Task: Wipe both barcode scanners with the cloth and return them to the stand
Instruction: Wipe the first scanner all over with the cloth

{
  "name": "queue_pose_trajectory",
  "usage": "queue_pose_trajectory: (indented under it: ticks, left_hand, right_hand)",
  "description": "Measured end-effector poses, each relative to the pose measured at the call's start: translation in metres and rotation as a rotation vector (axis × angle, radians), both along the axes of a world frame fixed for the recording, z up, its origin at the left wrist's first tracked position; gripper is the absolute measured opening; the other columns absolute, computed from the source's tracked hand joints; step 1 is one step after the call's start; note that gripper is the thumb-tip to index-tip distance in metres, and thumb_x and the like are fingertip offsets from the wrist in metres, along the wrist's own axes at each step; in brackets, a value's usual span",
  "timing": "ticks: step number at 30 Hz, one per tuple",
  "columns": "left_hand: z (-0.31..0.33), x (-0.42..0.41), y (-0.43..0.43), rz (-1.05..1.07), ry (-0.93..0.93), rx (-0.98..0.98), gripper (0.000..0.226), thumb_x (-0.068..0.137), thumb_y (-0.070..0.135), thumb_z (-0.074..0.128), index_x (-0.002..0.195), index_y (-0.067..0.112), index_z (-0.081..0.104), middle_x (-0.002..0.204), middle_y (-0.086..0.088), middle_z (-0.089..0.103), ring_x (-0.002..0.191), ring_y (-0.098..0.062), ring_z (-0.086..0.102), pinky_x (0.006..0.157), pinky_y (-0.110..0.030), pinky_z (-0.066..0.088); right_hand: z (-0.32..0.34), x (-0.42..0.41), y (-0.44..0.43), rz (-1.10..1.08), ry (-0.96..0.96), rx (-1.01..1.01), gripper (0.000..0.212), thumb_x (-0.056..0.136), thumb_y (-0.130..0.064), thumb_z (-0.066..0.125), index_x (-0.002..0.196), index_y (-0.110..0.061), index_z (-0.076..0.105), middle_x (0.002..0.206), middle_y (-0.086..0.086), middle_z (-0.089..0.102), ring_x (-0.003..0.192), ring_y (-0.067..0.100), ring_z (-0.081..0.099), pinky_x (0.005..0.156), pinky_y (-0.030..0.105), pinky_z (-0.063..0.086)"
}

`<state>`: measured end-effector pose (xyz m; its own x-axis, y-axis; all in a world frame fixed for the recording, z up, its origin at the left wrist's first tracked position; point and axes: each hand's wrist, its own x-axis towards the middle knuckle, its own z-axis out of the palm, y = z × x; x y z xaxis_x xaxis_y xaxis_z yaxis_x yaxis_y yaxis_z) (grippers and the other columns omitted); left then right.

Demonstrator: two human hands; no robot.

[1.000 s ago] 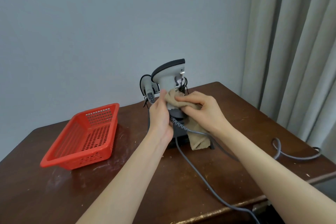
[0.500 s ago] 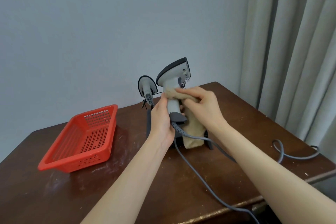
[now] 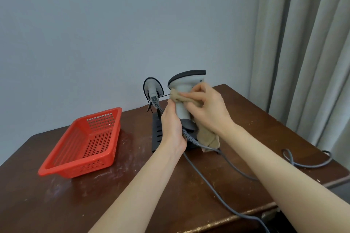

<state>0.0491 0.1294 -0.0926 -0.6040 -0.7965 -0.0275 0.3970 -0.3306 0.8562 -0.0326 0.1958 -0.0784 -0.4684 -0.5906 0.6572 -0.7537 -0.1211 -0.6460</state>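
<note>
On the head camera, I saw a pistol-shaped light grey barcode scanner (image 3: pixel 184 89) with a dark grey cap, held upright above the middle of the dark brown wooden table (image 3: pixel 56 204), just in front of the black metal stand (image 3: pixel 157 134). My view showed the left hand (image 3: pixel 173 128) gripping the lower handle, fingers curled round its far side. The right hand (image 3: pixel 206 108) pressed a tan terry cloth (image 3: pixel 207 136) against the scanner's neck, fingers bent and close together, pinching the fabric to the plastic. The rest of the cloth hung down behind that wrist to the stand's base.

I counted two scanners. The second grey barcode scanner (image 3: pixel 152 89) sat in the stand, far and left of the held one, handle toward me. There was one cloth, one stand, and one red perforated plastic basket (image 3: pixel 85 142) to the left, apart from the stand. Two runs of grey cables (image 3: pixel 208 181) crossed the table, one to the near edge and one looping at the right by the pale curtain (image 3: pixel 303 62).

The hands hid most of the stand and the held scanner's trigger. I could not tell where the second scanner's coiled lead went behind the left hand. The right fingers were blurred.
</note>
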Motion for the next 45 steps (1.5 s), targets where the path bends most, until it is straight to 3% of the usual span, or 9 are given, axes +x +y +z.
queue_pose_trajectory:
  ticks: [5,9,19,23,28,33,38,41,45]
  left_hand:
    - [-0.006,-0.003,-0.009,-0.079,0.040,0.055,0.048,0.101,0.034,0.035,0.076,0.014,0.070,0.071,-0.005,0.066,0.068,-0.020,0.066,0.062,-0.028,0.054]
    - [-0.005,-0.003,-0.001,-0.017,0.014,0.046,0.037,0.098,0.041,0.045,0.107,0.012,0.065,0.095,-0.012,0.068,0.086,-0.025,0.066,0.081,-0.041,0.055]
    - [-0.010,-0.002,-0.016,-0.024,0.074,0.051,0.019,0.093,0.031,0.046,0.090,0.013,0.052,0.080,-0.009,0.054,0.074,-0.022,0.055,0.068,-0.034,0.047]
    - [-0.011,-0.004,-0.008,0.008,0.012,0.044,0.041,0.099,0.041,0.042,0.116,0.008,0.060,0.090,-0.011,0.064,0.075,-0.022,0.060,0.065,-0.034,0.049]
    - [-0.008,-0.006,-0.003,0.019,0.003,0.010,0.041,0.099,0.041,0.040,0.116,0.009,0.060,0.089,-0.011,0.063,0.072,-0.021,0.060,0.063,-0.033,0.050]
    - [-0.010,-0.004,-0.014,-0.068,0.111,0.042,0.042,0.098,0.043,0.042,0.081,0.012,0.065,0.079,-0.009,0.061,0.077,-0.023,0.060,0.074,-0.035,0.048]
    - [-0.007,-0.004,-0.001,-0.019,0.006,0.051,0.043,0.099,0.044,0.039,0.115,0.010,0.060,0.080,-0.008,0.064,0.064,-0.018,0.059,0.064,-0.033,0.049]
    - [-0.007,-0.005,-0.001,0.001,-0.027,0.028,0.038,0.100,0.041,0.039,0.114,0.010,0.057,0.076,-0.006,0.058,0.059,-0.014,0.054,0.059,-0.031,0.046]
    - [-0.006,-0.003,-0.005,-0.066,0.035,0.012,0.045,0.097,0.043,0.042,0.115,0.007,0.061,0.092,-0.012,0.065,0.084,-0.025,0.064,0.080,-0.039,0.052]
  right_hand:
    - [-0.017,0.010,0.007,0.151,0.087,-0.046,0.021,0.085,-0.024,0.063,0.103,-0.026,0.073,0.086,-0.014,0.048,0.075,0.004,0.049,0.066,0.019,0.040]
    - [-0.005,-0.010,-0.006,-0.004,0.056,-0.036,0.020,0.087,-0.022,0.063,0.104,-0.025,0.073,0.088,-0.005,0.050,0.076,0.010,0.051,0.069,0.025,0.043]
    - [-0.025,0.009,0.010,0.208,0.033,-0.019,0.025,0.084,-0.012,0.069,0.107,-0.020,0.072,0.088,0.002,0.054,0.079,0.010,0.052,0.067,0.011,0.040]
    - [-0.010,-0.007,-0.003,0.060,-0.075,-0.019,0.021,0.086,-0.018,0.067,0.106,-0.019,0.072,0.088,-0.001,0.050,0.078,0.004,0.049,0.068,0.006,0.037]
    - [-0.002,-0.011,-0.007,-0.007,-0.136,0.009,0.023,0.087,-0.021,0.065,0.109,-0.023,0.070,0.090,-0.003,0.051,0.075,0.002,0.049,0.067,0.012,0.037]
    - [-0.019,0.011,0.010,0.257,-0.059,0.012,0.025,0.083,-0.012,0.069,0.106,-0.021,0.071,0.084,-0.004,0.050,0.076,0.003,0.048,0.068,0.011,0.039]
    - [-0.003,-0.014,-0.005,0.015,-0.163,-0.002,0.021,0.086,-0.022,0.066,0.106,-0.025,0.071,0.087,-0.006,0.051,0.082,0.007,0.052,0.071,0.014,0.038]
    - [0.001,-0.018,-0.011,-0.023,-0.183,-0.006,0.022,0.086,-0.024,0.066,0.108,-0.025,0.071,0.086,-0.011,0.050,0.081,0.004,0.051,0.072,0.018,0.039]
    - [-0.011,0.002,0.001,0.148,-0.194,0.026,0.023,0.086,-0.020,0.066,0.108,-0.024,0.071,0.086,-0.007,0.049,0.071,0.001,0.052,0.068,0.015,0.044]
